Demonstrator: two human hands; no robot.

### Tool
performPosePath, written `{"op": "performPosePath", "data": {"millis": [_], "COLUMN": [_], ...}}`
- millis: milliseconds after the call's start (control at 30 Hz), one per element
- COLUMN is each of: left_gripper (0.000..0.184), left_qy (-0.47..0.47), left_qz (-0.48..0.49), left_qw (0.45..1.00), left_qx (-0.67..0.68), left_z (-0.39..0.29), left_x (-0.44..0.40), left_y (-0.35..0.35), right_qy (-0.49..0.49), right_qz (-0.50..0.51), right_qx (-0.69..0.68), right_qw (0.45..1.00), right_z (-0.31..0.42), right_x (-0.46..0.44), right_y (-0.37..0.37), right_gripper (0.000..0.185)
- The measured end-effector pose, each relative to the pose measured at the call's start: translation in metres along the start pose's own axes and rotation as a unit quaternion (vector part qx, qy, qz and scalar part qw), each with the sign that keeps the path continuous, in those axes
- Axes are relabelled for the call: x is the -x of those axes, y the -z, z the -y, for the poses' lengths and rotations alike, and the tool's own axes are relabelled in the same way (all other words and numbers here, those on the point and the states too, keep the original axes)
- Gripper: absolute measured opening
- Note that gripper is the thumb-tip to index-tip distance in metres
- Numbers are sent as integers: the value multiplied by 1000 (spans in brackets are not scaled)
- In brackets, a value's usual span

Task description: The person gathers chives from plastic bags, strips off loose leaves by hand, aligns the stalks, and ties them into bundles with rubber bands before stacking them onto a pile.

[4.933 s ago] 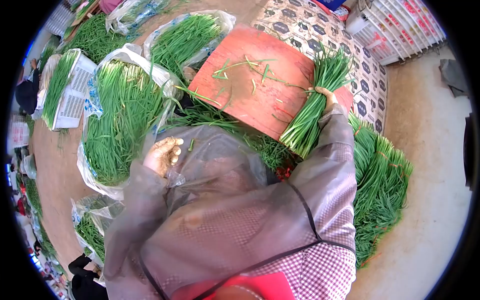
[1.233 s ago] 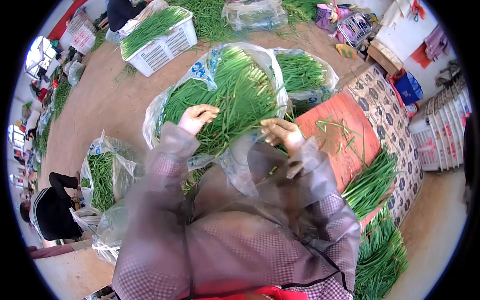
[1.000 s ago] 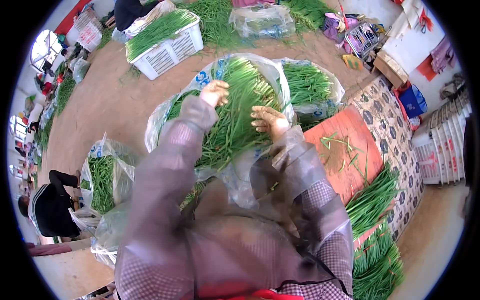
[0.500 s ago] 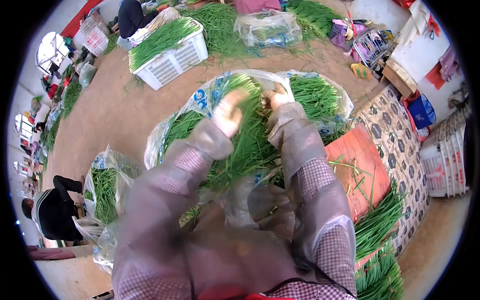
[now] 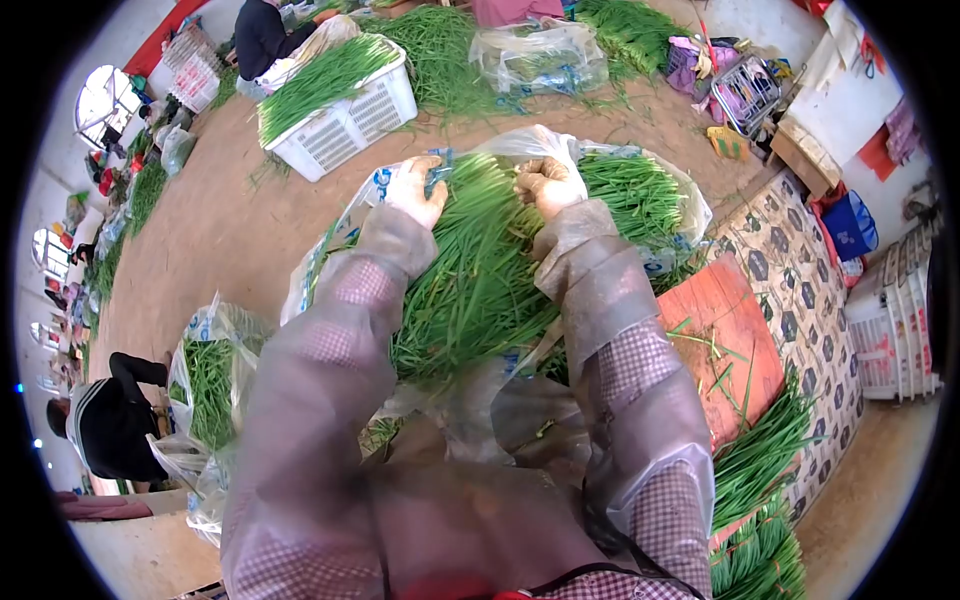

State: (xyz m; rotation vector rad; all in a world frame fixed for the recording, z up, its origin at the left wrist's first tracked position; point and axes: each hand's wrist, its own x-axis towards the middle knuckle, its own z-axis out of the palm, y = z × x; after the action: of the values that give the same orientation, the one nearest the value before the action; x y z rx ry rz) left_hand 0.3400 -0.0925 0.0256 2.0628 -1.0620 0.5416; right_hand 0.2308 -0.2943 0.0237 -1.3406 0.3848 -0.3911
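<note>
A clear plastic bag (image 5: 375,188) with blue print lies before me, filled with long green chives (image 5: 465,270), pale stem ends pointing away. At the bag's far left rim, my left hand (image 5: 415,192) is closed on the plastic, a blue-printed fold showing by its fingers. My right hand (image 5: 552,186) has its fingers curled at the right side of the stem ends, where the bag's rim rises behind it; it appears to pinch the plastic, though its fingertips partly hide the spot. Just right of it, more chives (image 5: 630,195) lie in clear plastic.
An orange-red board (image 5: 722,335) with loose chives lies to my right, with bundled chives (image 5: 760,550) nearer me. A white crate (image 5: 345,130) heaped with chives stands ahead. Another bag of chives (image 5: 208,395) and a person in black (image 5: 110,430) are at left.
My left hand has moved left and away from over the chives to the bag's rim. My right hand has shifted slightly away from me. The chives in the bag are now more exposed.
</note>
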Motion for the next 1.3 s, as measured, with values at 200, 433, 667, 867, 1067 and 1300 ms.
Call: {"op": "performPosePath", "data": {"millis": [200, 433, 667, 867, 1067, 1300], "left_gripper": [48, 76, 110, 126, 129, 113], "left_qy": [-156, 73, 283, 217, 267, 211], "left_qz": [161, 181, 355, 408, 402, 358], "left_qw": [975, 968, 890, 887, 874, 909], "left_qx": [7, -159, -46, 16, -61, -28], "left_z": [-53, -15, 26, 61, 50, 31], "left_x": [31, 10, -17, -5, -10, 10], "left_y": [-6, -14, 11, -6, -10, 14], "right_qy": [35, 60, 71, -42, -185, -6], "right_qz": [-12, 32, 57, -1, -41, 33], "right_qx": [-49, -120, -93, -80, -146, -280], "right_qw": [998, 990, 992, 996, 971, 959], "right_z": [20, 23, 21, 21, -34, -48], "right_x": [10, 13, 10, 12, 16, 32], "right_y": [-6, -9, -4, 1, -12, -48], "right_gripper": [29, 46, 41, 38, 51, 82]}}
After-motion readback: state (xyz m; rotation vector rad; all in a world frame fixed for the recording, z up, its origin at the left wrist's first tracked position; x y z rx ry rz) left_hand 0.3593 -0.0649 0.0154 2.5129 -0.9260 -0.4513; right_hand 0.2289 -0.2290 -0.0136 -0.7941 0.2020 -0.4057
